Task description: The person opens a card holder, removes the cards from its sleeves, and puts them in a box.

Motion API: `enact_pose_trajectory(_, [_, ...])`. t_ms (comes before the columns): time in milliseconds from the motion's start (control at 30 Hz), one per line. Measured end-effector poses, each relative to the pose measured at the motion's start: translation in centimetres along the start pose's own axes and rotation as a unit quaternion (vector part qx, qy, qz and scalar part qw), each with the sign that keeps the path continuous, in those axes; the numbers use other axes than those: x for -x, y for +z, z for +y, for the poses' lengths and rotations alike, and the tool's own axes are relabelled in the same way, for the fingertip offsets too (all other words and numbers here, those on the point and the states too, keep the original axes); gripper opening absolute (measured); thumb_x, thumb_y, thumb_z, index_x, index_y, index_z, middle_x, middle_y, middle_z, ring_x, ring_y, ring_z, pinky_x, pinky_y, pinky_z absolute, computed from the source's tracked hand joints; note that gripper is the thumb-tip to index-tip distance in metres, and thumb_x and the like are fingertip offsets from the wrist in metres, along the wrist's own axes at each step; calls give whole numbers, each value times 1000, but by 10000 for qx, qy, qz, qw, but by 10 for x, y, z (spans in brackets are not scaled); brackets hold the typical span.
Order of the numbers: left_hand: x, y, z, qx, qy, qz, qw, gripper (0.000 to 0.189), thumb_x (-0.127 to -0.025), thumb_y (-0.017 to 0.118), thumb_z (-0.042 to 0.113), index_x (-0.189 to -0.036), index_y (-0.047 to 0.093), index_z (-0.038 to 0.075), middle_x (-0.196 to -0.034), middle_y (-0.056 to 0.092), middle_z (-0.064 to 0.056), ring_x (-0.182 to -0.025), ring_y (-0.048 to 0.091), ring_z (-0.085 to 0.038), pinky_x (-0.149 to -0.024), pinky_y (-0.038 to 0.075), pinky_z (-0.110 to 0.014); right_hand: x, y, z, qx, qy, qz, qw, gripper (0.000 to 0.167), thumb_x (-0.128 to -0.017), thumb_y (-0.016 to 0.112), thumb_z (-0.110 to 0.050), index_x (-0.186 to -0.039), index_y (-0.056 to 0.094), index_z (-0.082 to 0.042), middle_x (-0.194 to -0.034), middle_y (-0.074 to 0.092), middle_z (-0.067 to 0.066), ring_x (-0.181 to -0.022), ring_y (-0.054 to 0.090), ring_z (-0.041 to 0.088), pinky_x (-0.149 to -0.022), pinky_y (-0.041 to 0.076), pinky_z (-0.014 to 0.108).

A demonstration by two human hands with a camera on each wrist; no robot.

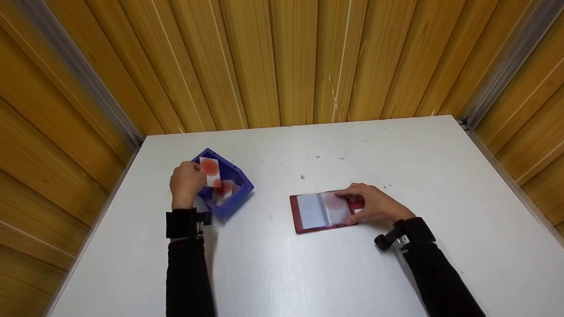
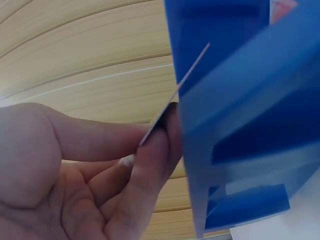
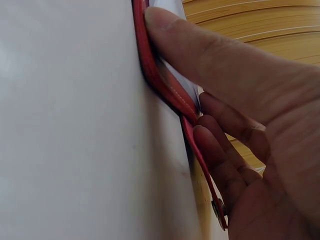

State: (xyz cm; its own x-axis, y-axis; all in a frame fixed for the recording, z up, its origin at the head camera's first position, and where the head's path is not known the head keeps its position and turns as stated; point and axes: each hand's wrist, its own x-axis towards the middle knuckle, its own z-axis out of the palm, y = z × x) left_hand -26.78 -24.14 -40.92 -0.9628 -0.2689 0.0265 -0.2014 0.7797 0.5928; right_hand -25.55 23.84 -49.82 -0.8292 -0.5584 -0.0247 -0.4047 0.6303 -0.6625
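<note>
Between thumb and fingers my left hand pinches a white card with red circles, over the left part of a blue plastic bin. The left wrist view shows that card edge-on beside the bin wall. More red-and-white cards lie inside the bin. My right hand grips the right end of an open red card holder with clear sleeves. In the right wrist view the thumb presses along the holder's edge, while curled fingers lie by its strap, which has a snap button.
Both bin and card holder stand on a white table with small dark marks on its top. Yellow wood-look panels close off the back and sides. Black straps with small cameras sit on both wrists.
</note>
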Motion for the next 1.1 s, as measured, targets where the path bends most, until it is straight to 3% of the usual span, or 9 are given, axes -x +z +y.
enact_pose_trajectory(100, [0, 7, 2, -304, 180, 3, 9994, 22, -90, 53, 4, -68, 53, 9, -63, 44, -1, -62, 44, -21, -54, 31, -32, 0, 0, 0, 2, -32, -10, 10000, 73, -74, 94, -28, -141, 65, -23, -117, 64, -1, -108, 54, 19, -98, 47, 36])
enact_pose_trajectory(200, [1, 14, 4, -699, 267, -83, 9972, 28, -91, 55, 4, -65, 46, 12, -61, 38, 1, -62, 42, -20, -54, 29, -33, 0, 0, 0, -26, -67, -18, 10000, 73, -74, 94, -27, -141, 65, -23, -117, 64, -1, -109, 54, 19, -98, 47, 35])
enact_pose_trajectory(333, [2, 24, 8, -1292, 331, -292, 9906, 22, -92, 59, 8, -71, 55, 8, -66, 48, -4, -67, 48, -24, -57, 35, -36, 0, -1, 0, -93, -69, -17, 9999, 73, -75, 94, -28, -141, 65, -23, -118, 65, -2, -109, 55, 18, -98, 48, 34])
enact_pose_trajectory(467, [2, 32, 12, -1947, 367, -512, 9788, 14, -93, 66, 13, -87, 69, 1, -80, 62, -12, -72, 53, -26, -63, 46, -41, 0, -2, 1, -115, -92, -5, 9999, 73, -74, 94, -31, -141, 65, -24, -117, 65, -2, -108, 55, 18, -98, 48, 34])
enact_pose_trajectory(667, [5, 45, 17, -2628, 415, -402, 9631, 20, -93, 67, 11, -104, 76, -3, -100, 75, -23, -86, 70, -33, -74, 58, -50, 0, -1, 3, -106, -72, -27, 9999, 74, -74, 94, -32, -141, 65, -24, -115, 65, -2, -107, 55, 18, -97, 49, 33])
enact_pose_trajectory(767, [6, 52, 17, -2792, 374, -255, 9592, 24, -94, 64, 11, -108, 76, -4, -106, 75, -25, -95, 73, -38, -77, 59, -51, 0, 0, 3, -127, -37, -35, 9999, 74, -74, 94, -33, -141, 65, -24, -116, 65, -2, -108, 55, 18, -97, 48, 34])
enact_pose_trajectory(900, [6, 59, 17, -2841, 319, -186, 9581, 31, -93, 69, 21, -109, 76, -4, -107, 76, -25, -95, 74, -38, -79, 59, -51, 0, 1, 3, -167, 20, -24, 9999, 74, -74, 95, -31, -141, 65, -25, -118, 65, -2, -109, 55, 18, -99, 48, 35])
enact_pose_trajectory(1100, [9, 57, 19, -2738, 501, -369, 9598, 38, -94, 70, 31, -107, 76, -4, -103, 75, -25, -90, 72, -39, -80, 58, -53, 0, -1, 1, -195, 58, -35, 9998, 74, -74, 95, -30, -141, 65, -26, -118, 64, -2, -110, 55, 18, -100, 48, 36])
